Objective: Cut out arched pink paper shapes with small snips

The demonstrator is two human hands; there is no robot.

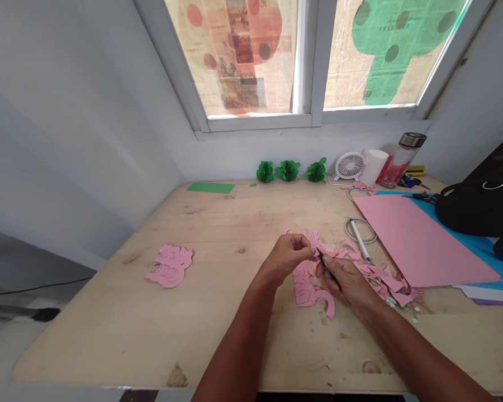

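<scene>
My left hand (292,255) pinches a small piece of pink paper (317,252) between thumb and fingertips. Closed around what look like slim black scissors (329,274), my right hand (346,279) meets it there; the handles are mostly hidden in the palm. The dark tip touches or nearly touches the pink paper. Below both hands lies a stack of cut pink paper (303,287), with a curved pink strip (327,301) at its lower right. Pink paper scraps (388,282) are heaped beside my right hand. Far to the left rests a pile of scalloped pink cutouts (170,267).
Large pink sheets (423,240) overlie blue sheets (478,251) at right, near a black bag (478,209). A white pen (360,240) crosses a coiled cable (373,230). Along the back stand green paper ornaments (287,171), a small fan (349,166) and a glass bottle (398,164).
</scene>
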